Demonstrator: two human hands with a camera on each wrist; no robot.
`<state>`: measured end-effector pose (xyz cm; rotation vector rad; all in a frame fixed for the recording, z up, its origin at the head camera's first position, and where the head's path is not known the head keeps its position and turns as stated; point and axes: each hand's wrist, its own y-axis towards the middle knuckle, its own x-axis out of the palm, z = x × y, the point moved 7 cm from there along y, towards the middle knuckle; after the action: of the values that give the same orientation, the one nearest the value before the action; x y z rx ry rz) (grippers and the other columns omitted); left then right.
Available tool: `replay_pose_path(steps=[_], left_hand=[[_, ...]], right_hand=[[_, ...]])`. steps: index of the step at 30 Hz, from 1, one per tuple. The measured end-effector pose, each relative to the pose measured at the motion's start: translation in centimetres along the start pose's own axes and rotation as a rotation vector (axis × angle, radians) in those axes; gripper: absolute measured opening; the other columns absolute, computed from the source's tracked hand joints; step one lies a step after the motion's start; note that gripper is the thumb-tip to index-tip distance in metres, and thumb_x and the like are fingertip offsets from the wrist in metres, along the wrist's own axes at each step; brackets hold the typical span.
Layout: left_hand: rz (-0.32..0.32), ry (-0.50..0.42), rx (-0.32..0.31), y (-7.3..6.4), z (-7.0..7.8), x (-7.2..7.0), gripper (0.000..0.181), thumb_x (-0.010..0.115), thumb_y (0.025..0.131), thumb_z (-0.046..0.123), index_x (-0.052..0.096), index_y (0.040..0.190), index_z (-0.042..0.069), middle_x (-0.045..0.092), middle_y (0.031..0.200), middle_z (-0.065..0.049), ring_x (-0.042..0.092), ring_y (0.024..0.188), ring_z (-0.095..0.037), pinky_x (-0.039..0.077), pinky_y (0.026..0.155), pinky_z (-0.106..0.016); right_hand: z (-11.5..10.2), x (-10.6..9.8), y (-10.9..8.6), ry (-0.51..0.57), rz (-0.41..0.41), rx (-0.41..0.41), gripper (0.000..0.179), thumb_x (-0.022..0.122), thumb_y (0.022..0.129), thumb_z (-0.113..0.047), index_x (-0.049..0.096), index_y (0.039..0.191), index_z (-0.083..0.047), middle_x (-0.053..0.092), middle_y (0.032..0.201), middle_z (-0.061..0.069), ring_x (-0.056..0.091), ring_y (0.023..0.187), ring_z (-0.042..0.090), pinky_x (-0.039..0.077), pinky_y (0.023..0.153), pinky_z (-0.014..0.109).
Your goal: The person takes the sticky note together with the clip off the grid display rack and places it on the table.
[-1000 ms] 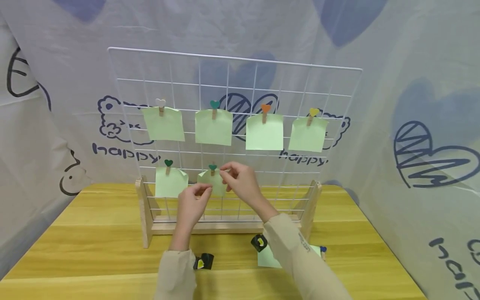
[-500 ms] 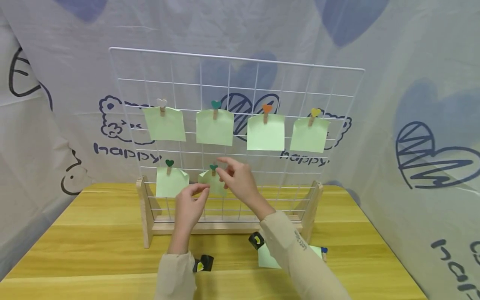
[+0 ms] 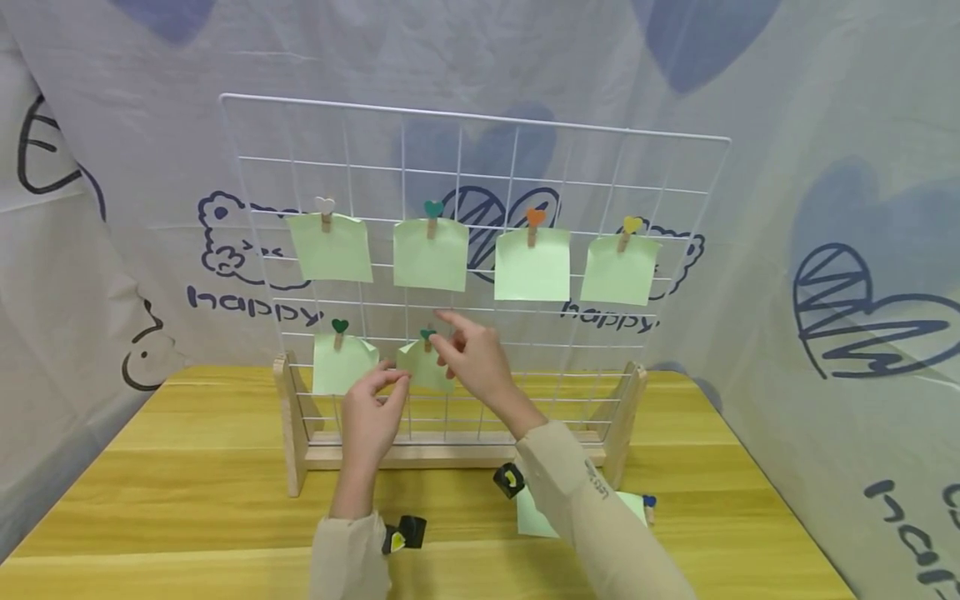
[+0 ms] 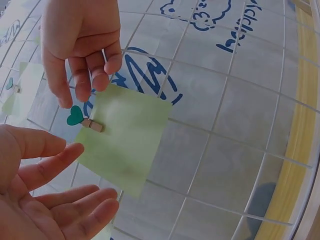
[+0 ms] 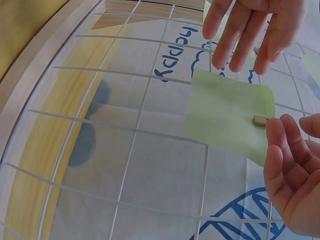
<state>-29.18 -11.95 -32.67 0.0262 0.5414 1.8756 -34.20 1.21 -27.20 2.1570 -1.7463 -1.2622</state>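
Observation:
A pale green paper square [image 3: 426,371] hangs on the lower row of the white wire grid, held by a small wooden clothespin [image 4: 95,125] with a green heart on it. My right hand [image 3: 480,358] is just right of this clothespin, thumb and index finger parted around its heart end and gripping nothing. In the right wrist view the fingers of the right hand [image 5: 295,175] hide that heart. My left hand [image 3: 372,417] is left of the paper with loosely bent fingers and nothing in them; in the left wrist view the same left hand [image 4: 55,195] shows its thumb and index apart.
The wire grid [image 3: 517,119] stands in a wooden base [image 3: 420,456] on a wood-grain table [image 3: 225,525]. Several more green squares are clipped to it, including one [image 3: 343,365] at lower left. More green paper [image 3: 534,515] and a blue-hearted clothespin [image 3: 649,510] lie at front right.
My left hand has drawn back leftward from the paper. The right fingers have spread and risen slightly by the clothespin. The paper stays hanging in place.

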Motion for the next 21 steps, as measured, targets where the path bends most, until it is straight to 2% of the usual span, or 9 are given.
replay_pose_path(steps=[3,6,13,21], left_hand=[[-0.001,-0.006,0.009,0.0,0.2,-0.1,0.018,0.056,0.085,0.009,0.065,0.093,-0.005,0.045,0.127,-0.021,0.049,0.108,-0.038,0.049,0.074,-0.041],[-0.018,-0.01,0.023,0.1,0.4,0.1,0.018,0.056,0.085,0.009,0.065,0.092,-0.005,0.043,0.129,-0.021,0.042,0.114,-0.038,0.046,0.081,-0.043],[-0.03,-0.005,0.027,0.2,0.3,0.5,0.017,0.057,0.084,0.008,0.064,0.093,-0.005,0.041,0.131,-0.021,0.038,0.117,-0.039,0.042,0.084,-0.047],[-0.042,-0.022,0.029,0.0,0.2,0.9,0.018,0.057,0.084,0.009,0.064,0.093,-0.005,0.039,0.131,-0.022,0.035,0.119,-0.039,0.042,0.084,-0.048]], right_hand=[[0.0,0.2,0.1,-0.006,-0.011,0.009,0.038,0.056,0.088,-0.01,0.049,0.124,0.0,0.058,0.057,0.007,0.054,0.045,0.023,0.035,0.037,0.019],[0.0,0.4,0.1,-0.031,-0.034,0.031,0.04,0.056,0.088,-0.012,0.048,0.126,0.0,0.058,0.058,0.007,0.054,0.044,0.021,0.034,0.036,0.018],[0.0,0.7,0.2,-0.07,-0.092,0.083,0.044,0.055,0.088,-0.015,0.044,0.129,-0.002,0.059,0.059,0.009,0.056,0.047,0.027,0.031,0.035,0.017],[0.1,0.8,0.4,-0.152,-0.116,0.099,0.045,0.055,0.089,-0.017,0.043,0.13,-0.002,0.056,0.054,0.003,0.05,0.038,0.014,0.036,0.035,0.019]])
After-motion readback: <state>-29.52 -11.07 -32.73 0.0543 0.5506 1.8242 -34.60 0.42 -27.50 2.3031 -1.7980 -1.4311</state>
